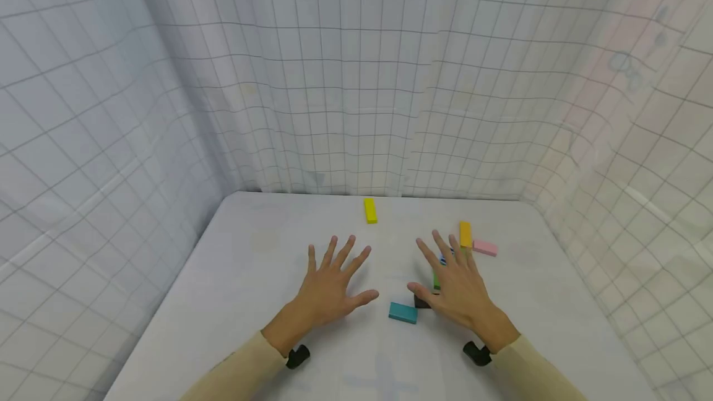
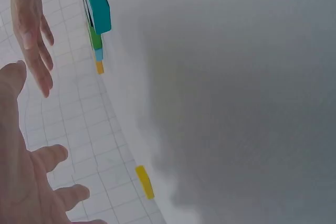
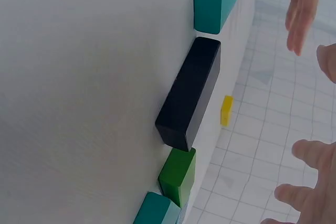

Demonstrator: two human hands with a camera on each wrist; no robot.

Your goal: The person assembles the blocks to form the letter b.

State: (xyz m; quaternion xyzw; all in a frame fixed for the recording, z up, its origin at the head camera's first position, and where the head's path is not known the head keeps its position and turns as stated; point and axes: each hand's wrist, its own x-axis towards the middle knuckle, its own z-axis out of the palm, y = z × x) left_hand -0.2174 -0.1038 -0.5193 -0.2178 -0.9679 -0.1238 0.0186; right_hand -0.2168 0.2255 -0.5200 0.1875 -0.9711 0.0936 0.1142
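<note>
As both hands (image 1: 327, 291) (image 1: 460, 288) hover, fingers (image 1: 359, 260) splay wide.

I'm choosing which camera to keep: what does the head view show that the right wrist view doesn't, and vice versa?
Only the head view: pink block, orange block, sleeves, wrist cameras.

Only the right wrist view: the black block whole; the right hand partly covers it in the head view.

Both share the right hand, left hand, table, cloth, yellow block, green block and teal block. I can't tell whether the wrist view's lowest block is the head view's striped one.
</note>
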